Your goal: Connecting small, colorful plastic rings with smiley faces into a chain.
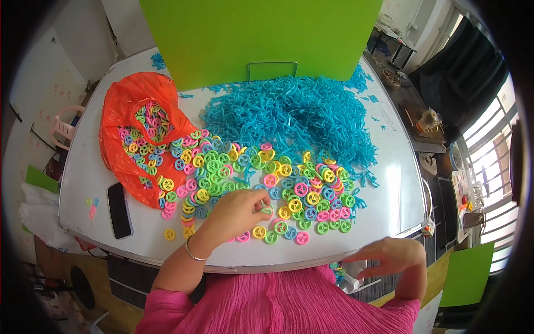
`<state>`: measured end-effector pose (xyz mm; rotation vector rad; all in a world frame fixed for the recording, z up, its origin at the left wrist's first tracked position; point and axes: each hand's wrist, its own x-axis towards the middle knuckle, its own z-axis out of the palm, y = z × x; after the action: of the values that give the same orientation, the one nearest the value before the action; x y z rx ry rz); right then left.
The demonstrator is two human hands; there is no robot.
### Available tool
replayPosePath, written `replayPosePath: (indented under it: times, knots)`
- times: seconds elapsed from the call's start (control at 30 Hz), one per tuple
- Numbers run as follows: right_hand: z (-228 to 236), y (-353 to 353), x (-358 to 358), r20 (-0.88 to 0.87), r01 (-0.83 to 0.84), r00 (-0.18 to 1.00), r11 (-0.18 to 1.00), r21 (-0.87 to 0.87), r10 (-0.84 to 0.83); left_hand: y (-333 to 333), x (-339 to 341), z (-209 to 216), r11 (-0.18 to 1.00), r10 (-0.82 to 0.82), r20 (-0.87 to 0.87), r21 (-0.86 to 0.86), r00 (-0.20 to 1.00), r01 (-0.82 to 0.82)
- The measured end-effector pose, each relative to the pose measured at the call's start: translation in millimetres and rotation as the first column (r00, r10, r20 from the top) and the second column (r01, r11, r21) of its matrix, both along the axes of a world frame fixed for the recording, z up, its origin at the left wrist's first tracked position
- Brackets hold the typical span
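My left hand (238,211) rests on the white table (89,183) and pinches a small green plastic wheel (267,210) between thumb and fingers. Around it lies a spread of small coloured wheels (289,186) in pink, yellow, green and blue. Behind them sits a big heap of blue plastic pieces (295,117). My right hand (389,253) hovers below the table's front edge, fingers spread, over a white container (349,281) that is mostly hidden; nothing shows in that hand. A bracelet circles my left wrist.
An orange plastic bag (130,111) with more wheels lies open at the left. A black phone (119,210) lies near the front left edge. A green board (256,39) stands at the table's back. Furniture and a window are on the right.
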<state>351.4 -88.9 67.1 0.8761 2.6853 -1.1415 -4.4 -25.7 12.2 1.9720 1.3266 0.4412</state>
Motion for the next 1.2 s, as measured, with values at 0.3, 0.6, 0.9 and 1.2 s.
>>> replayPosePath:
  times: [0.3,0.6,0.9,1.2]
  knots:
    - [-31,144,-127,-0.486,0.726,0.654,0.662,0.188,-0.579,9,-4,-13,0.960,0.250,0.468,-0.002,0.848,-0.282]
    - [-78,190,-165,-0.387,0.656,0.752,0.546,0.521,-0.534,11,-3,-3,0.948,0.310,0.516,-0.108,0.798,-0.299]
    - [-43,134,-142,-0.333,0.737,0.619,0.673,-0.068,-0.712,11,-6,-7,0.834,0.514,0.711,-0.546,0.480,-0.084]
    - [-60,89,-161,-0.470,0.396,0.360,0.588,-0.705,-0.806,3,12,-20,0.863,0.491,0.804,-0.501,0.336,-0.064]
